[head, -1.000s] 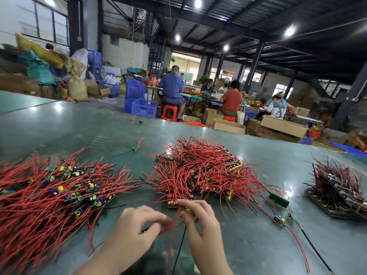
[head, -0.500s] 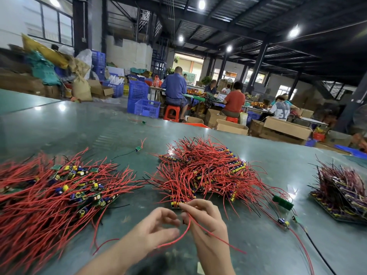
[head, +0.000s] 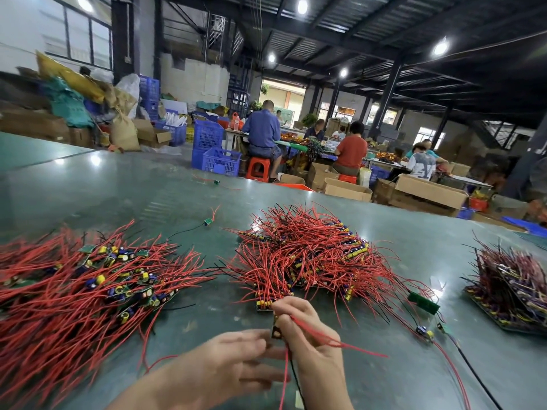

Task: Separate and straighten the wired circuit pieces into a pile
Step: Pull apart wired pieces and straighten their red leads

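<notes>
My right hand pinches one small circuit piece upright at the near table edge, its red wires trailing right and down. My left hand is beside it, blurred, fingers stretched toward the piece's lower wires; I cannot tell whether it touches them. A tangled heap of red-wired circuit pieces lies just beyond my hands. A wide laid-out pile of wired pieces covers the table's left side.
A darker stack of circuit boards sits at the right. Loose pieces with long wires lie right of the heap, and one single piece lies farther back. People work at tables beyond the green table.
My right hand has lifted the piece upright and its red wires now stick out to the right. My left hand has slid down along the wires and opened.
</notes>
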The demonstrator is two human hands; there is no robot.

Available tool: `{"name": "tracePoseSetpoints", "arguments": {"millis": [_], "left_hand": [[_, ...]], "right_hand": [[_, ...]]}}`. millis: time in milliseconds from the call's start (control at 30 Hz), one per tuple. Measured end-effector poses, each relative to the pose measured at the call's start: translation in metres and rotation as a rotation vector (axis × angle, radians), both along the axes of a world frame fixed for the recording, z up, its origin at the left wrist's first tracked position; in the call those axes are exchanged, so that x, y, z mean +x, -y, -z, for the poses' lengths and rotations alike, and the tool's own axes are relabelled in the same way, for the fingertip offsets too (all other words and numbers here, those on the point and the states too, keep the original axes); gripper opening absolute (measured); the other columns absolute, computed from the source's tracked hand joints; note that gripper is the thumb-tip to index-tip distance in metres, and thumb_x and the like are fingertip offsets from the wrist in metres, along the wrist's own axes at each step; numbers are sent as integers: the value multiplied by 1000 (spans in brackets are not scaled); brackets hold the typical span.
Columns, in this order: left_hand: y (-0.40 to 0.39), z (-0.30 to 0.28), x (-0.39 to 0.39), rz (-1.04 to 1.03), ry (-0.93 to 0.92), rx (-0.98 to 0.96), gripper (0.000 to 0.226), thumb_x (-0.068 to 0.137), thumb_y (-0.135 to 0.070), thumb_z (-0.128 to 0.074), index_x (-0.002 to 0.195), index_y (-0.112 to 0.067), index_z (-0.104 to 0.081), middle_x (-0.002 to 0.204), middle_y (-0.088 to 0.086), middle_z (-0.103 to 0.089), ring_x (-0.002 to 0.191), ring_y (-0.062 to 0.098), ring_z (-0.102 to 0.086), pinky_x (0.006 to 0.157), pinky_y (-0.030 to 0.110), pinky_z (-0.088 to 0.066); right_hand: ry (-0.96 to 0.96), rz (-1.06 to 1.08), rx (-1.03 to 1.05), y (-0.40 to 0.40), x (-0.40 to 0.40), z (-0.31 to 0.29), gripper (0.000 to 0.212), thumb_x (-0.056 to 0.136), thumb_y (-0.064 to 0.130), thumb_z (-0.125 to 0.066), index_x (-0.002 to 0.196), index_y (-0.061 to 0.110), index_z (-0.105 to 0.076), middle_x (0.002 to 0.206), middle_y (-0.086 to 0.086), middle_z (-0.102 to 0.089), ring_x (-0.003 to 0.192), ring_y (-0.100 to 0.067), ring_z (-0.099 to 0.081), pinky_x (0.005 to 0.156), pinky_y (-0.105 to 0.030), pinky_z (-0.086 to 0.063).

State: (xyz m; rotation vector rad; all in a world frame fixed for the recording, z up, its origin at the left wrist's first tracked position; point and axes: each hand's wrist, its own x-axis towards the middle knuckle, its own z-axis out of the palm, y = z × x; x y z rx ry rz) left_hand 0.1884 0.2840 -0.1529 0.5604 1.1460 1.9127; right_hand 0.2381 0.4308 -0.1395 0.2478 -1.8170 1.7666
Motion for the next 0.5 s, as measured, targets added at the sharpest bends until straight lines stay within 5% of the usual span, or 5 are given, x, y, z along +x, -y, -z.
{"name": "tracePoseSetpoints", "arguments": {"millis": [167, 233, 300, 367, 500], "left_hand": [[-27, 5, 16, -58, 154, 189, 41, 53, 6, -80, 93, 5, -71, 84, 22, -66, 73, 33, -67, 65, 40, -57], [-27, 6, 16, -156, 107, 79, 36, 64, 9, -73, 99, 3, -67, 82, 21, -63, 71, 30, -62, 65, 39, -56], [-28, 1, 15, -192, 134, 16, 34, 63, 14, -62, 95, 2, -63, 66, 16, -55, 49, 20, -50, 44, 26, -46], [-23, -4, 16, -171, 74, -55, 28, 60, 2, -49, 85, -1, -60, 52, 10, -46, 35, 12, -33, 36, 14, -26], [-12, -16, 14, -237, -148, -257, 29, 72, -32, -49, 92, -13, -59, 48, -2, -37, 39, 9, -23, 44, 18, -14]], "right_hand": [[-97, 246, 404, 2, -4, 7, 23, 74, 17, -70, 89, 33, -75, 91, 11, -70, 91, -7, -59, 81, -19, -47], [-53, 225, 368, 1, -3, 6, 23, 76, 21, -70, 92, 37, -74, 93, 16, -70, 93, -7, -60, 83, -21, -48], [17, 208, 301, 0, -1, 4, 21, 78, 25, -73, 89, 42, -73, 90, 18, -70, 92, -9, -62, 83, -29, -50], [94, 189, 183, -1, -1, 2, 20, 74, 19, -73, 85, 36, -76, 84, 11, -71, 86, -14, -64, 79, -36, -53], [231, 100, 16, -8, 0, -6, 31, 80, -4, -67, 75, 25, -78, 70, 0, -73, 66, 1, -62, 65, -10, -46]]}}
